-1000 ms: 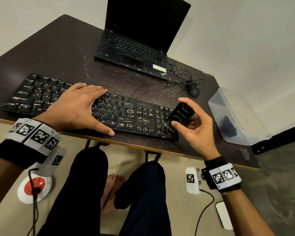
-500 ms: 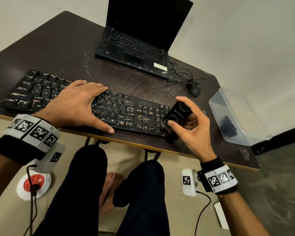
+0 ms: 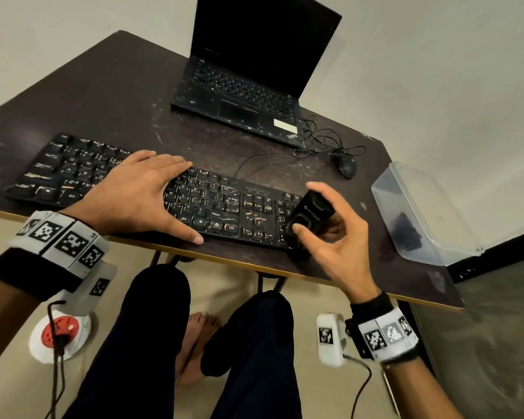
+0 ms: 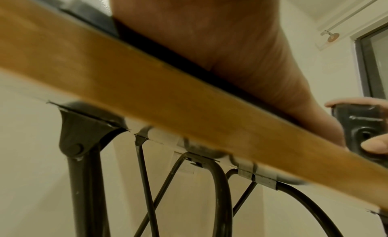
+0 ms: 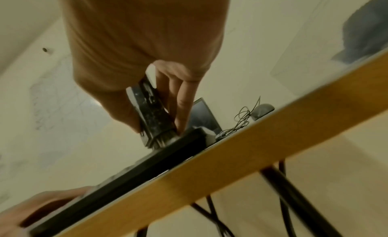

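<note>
A black keyboard (image 3: 218, 204) lies along the front of the dark table (image 3: 109, 110). My left hand (image 3: 139, 192) rests flat on its middle keys, fingers straight, thumb by the front edge. My right hand (image 3: 330, 234) grips a small black brush tool (image 3: 310, 211) between thumb and fingers, over the keyboard's right end. In the right wrist view the brush tool (image 5: 151, 111) has its bristles down against the keyboard (image 5: 130, 167). The left wrist view shows the brush tool (image 4: 361, 129) at the far right, beyond the table edge (image 4: 168, 107).
An open black laptop (image 3: 248, 95) stands at the back of the table, with a tangled cable (image 3: 324, 140) and a black mouse (image 3: 347, 166) to its right. A clear plastic bin (image 3: 421, 213) with something dark inside sits at the table's right edge. My legs are beneath.
The right hand and brush tool have shifted slightly over the keyboard's right end. The left hand has stayed flat on the keys.
</note>
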Demonstrator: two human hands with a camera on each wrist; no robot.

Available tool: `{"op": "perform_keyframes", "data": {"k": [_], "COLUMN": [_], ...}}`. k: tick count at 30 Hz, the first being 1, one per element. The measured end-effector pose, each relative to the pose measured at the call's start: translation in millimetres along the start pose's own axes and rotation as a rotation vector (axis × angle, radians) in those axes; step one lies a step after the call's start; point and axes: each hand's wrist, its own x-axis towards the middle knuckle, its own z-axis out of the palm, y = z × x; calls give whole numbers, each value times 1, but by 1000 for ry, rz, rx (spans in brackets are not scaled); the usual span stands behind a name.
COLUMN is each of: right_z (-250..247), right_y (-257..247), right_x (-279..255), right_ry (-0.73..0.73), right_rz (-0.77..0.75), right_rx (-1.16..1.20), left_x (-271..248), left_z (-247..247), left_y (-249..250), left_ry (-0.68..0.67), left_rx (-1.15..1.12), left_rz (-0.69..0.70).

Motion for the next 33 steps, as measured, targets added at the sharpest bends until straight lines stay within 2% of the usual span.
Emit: {"op": "perform_keyframes", "data": {"k": [3,6,10,13,17,20,23,27,30,33], "right_z": [2,4,24,39,55,48,51,51,58,53], "right_y": [-3,-3,-4,0,-4,-1,0,1,-1,-2], "right_x": [-7,-16,-39,-43,-44,-40,-44,-42,-41,-38], "right_ry": [-26,118,194,393,357,482,395,549,428,529], "right_rz": [-58,-8,-70,-32,-164,-53,-149,-12,-130,-11], "right_rx": [-50,-83,-143,-147,-259,-200,-281,-177,-278,-176], "left_x": [0,1,0,1,1,1,1,1,1,2], "left_z": [1,0,2,3,2,3,4,3,3,3], "left_y": [-1,1,-2,-2,-1,-2,-3,-1,-2,-1], "left_ry": [1,-2,12,11,8,12,13,10,11,7], "left_rx": [-3,1,-2,9,1,11,6,4,-3,10], "left_rz": [-1,-3,2,9,4,4,4,-3,-5,0]}}
